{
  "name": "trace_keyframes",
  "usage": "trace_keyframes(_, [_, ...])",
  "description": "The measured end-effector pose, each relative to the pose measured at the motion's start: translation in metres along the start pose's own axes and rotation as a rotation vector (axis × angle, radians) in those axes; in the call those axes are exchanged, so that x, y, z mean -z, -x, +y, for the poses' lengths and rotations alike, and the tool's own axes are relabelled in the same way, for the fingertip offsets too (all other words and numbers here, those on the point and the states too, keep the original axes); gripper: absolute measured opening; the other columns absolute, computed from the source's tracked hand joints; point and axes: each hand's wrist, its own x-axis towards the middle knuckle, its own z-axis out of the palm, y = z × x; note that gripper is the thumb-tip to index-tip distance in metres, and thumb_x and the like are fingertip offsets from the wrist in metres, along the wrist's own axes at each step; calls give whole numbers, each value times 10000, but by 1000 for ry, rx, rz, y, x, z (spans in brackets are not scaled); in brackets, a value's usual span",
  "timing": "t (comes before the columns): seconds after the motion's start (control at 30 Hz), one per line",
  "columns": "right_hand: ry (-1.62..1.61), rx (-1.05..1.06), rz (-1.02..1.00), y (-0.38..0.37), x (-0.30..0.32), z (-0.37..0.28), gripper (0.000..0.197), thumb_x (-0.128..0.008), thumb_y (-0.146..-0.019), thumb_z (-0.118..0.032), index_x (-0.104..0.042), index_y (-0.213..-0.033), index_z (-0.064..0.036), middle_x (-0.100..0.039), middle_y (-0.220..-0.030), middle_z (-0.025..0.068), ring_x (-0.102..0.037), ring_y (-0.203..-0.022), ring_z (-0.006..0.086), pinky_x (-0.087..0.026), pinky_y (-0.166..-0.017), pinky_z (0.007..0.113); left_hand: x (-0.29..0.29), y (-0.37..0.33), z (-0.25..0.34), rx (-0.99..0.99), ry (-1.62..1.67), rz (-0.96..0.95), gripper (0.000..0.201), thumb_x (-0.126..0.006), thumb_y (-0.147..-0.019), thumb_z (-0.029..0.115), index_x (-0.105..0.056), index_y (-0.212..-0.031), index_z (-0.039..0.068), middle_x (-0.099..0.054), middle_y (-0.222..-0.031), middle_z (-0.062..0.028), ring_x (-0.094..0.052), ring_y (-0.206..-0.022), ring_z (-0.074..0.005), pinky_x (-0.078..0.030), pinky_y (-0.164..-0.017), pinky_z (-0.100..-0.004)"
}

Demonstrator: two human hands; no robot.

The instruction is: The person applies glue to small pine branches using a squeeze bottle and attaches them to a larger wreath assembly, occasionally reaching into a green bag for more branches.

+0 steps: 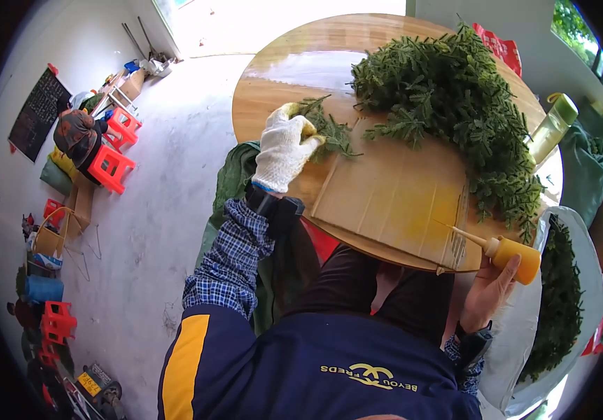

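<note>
In the head view, my left hand (pixel 282 148), in a white knitted glove, pinches a small sprig of green artificial foliage (pixel 335 134) above the table's left part. A bare right hand, mine (pixel 487 295), is wrapped round a squeeze bottle (pixel 515 257) of yellow-orange liquid. Its long thin nozzle points left, over the lower right corner of a cardboard sheet (pixel 385 192). Yellow stains mark that cardboard, which lies flat at the table's near edge. Behind it spreads a big heap of the same green sprigs (pixel 441 84), curving down the right side.
The round wooden table (pixel 273 87) stands before my lap. A clear bottle with a green lid (pixel 555 129) is at its right edge. Below right, a whitish sack (pixel 592 259) holds more foliage (pixel 557 301). Red stools (pixel 110 168) and a blackboard (pixel 37 112) are far left.
</note>
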Motion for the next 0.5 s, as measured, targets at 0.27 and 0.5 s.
trace_keyframes(0.27, [-9, -68, 9, -3, -3, 18, 376, -534, -935, -290, -496, -1189, -16, -590, -1115, 121, -598, -986, 214, -510, -877, 345, -18, -36, -33, 205, 252, -343, 772, -761, -656, 229, -407, -1336, 146, -473, -1288, -217, -397, -1245, -374, -373, -997, -410])
trace_keyframes(0.5, [-35, -92, 17, -1, -3, 18, 382, -529, -937, -297, -496, -1195, -16, -589, -1125, 124, -593, -992, 217, -500, -886, 350, -11, -48, -41, 146, 117, -631, 780, -683, -718, 275, -314, -1396, 161, -473, -1305, -200, -436, -1222, -349, -381, -999, -395])
